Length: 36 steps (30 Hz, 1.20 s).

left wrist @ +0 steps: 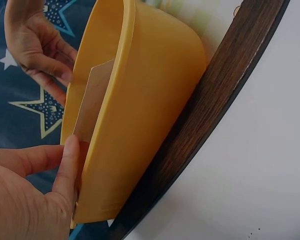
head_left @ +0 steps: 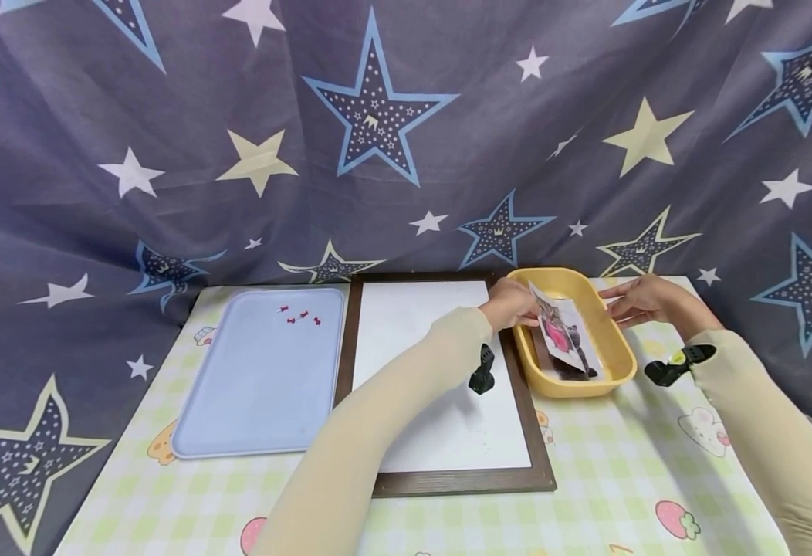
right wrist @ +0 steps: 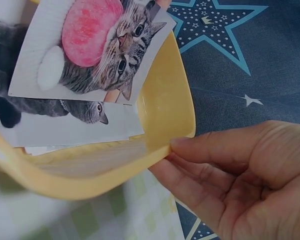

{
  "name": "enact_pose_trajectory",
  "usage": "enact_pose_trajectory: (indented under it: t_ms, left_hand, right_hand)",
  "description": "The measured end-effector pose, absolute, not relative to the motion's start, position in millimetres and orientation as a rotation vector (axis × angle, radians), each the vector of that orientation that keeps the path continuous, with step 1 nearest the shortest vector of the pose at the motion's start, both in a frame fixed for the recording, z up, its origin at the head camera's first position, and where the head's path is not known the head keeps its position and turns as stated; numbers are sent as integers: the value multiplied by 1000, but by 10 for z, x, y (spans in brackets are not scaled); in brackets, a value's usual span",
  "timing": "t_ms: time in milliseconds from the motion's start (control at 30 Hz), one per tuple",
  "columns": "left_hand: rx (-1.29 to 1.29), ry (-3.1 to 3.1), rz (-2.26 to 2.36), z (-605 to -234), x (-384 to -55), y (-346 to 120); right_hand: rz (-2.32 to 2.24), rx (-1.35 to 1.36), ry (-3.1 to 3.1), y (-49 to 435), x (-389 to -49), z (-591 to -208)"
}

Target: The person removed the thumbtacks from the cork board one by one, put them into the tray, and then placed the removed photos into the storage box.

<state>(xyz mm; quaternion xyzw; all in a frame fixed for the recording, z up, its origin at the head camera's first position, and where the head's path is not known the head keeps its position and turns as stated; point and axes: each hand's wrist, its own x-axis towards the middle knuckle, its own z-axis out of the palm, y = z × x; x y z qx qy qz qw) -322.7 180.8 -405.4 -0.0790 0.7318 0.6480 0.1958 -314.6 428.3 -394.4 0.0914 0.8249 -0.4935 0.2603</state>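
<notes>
A cat photo (head_left: pixel 557 330) with a pink round patch is tilted up inside the yellow plastic basin (head_left: pixel 617 347). My left hand (head_left: pixel 509 303) pinches its edge between thumb and finger at the basin's left side. Beneath it, other photos (right wrist: pixel 77 122) lie in the basin, the top one with a grey cat. On the basin's far right, my right hand (head_left: pixel 645 300) holds the rim, thumb on top and fingers underneath, as the right wrist view shows (right wrist: pixel 240 175). The left wrist view shows only the pale back of the lifted photo (left wrist: pixel 93 100).
Left of the basin lies a whiteboard (head_left: pixel 406 340) with a dark wooden frame, partly under my left arm. Farther left is a light blue tray (head_left: pixel 260 386) with several red pushpins (head_left: pixel 303 315). A starry curtain (head_left: pixel 378 216) rises behind the checked tablecloth (head_left: pixel 607 463).
</notes>
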Motion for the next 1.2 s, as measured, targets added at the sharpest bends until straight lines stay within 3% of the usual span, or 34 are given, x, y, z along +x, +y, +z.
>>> enact_pose_trajectory:
  t_ms: [900,1200]
  left_hand:
    - [-220,1791,1939,-4070,-3159,1847]
    - [-251,1681,1931,-4369,-3536,1991]
  right_hand:
    - [-1324,246,2256,4270,-3147,-3962]
    - [-1332,231,2246,4288,-3161,-3971]
